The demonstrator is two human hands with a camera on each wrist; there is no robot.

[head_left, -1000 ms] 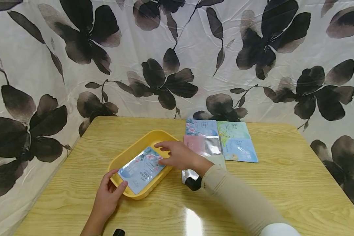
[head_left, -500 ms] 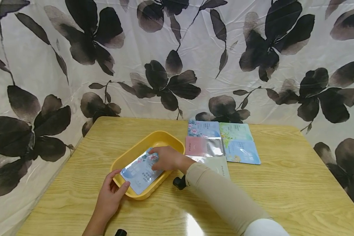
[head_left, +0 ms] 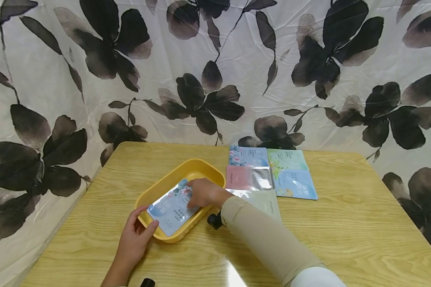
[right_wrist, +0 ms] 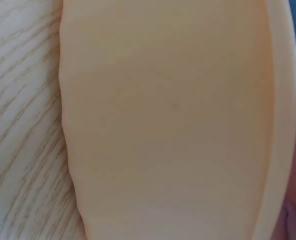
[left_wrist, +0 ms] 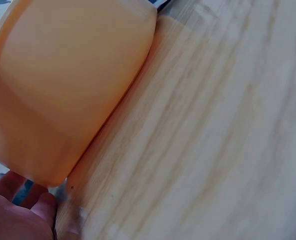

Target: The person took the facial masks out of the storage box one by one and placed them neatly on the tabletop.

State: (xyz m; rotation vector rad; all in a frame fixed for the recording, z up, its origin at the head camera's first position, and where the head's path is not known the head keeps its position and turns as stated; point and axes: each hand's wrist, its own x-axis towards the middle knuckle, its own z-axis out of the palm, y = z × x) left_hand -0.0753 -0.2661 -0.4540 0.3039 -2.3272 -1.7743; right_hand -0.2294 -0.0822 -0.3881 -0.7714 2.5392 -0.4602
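A yellow plastic basket [head_left: 181, 167] sits at a slant on the table, left of centre in the head view. Inside lies a blue sheet-mask packet [head_left: 172, 209] with printed flowers. My left hand [head_left: 131, 241] holds the basket's near left corner, thumb and fingers spread around the rim. Reaching in from the right, my right hand [head_left: 206, 193] grips the packet's far right end, its fingers partly hidden. The left wrist view has the basket's outer wall [left_wrist: 72, 85] and my left fingertips at its corner. In the right wrist view the basket's side [right_wrist: 173, 110] covers most of the frame.
Right of the basket, several flat packets lie together: blue floral [head_left: 249, 156], green [head_left: 287, 159], light blue [head_left: 294, 184], pink and silver [head_left: 249, 177], and pale green [head_left: 267, 201], partly under my right sleeve [head_left: 265, 235]. A floral cloth [head_left: 215, 131] hangs behind the table.
My right hand has moved down and left into the basket, and its fingers have closed in on the packet's end. My left hand stays on the corner. The head view has shifted slightly.
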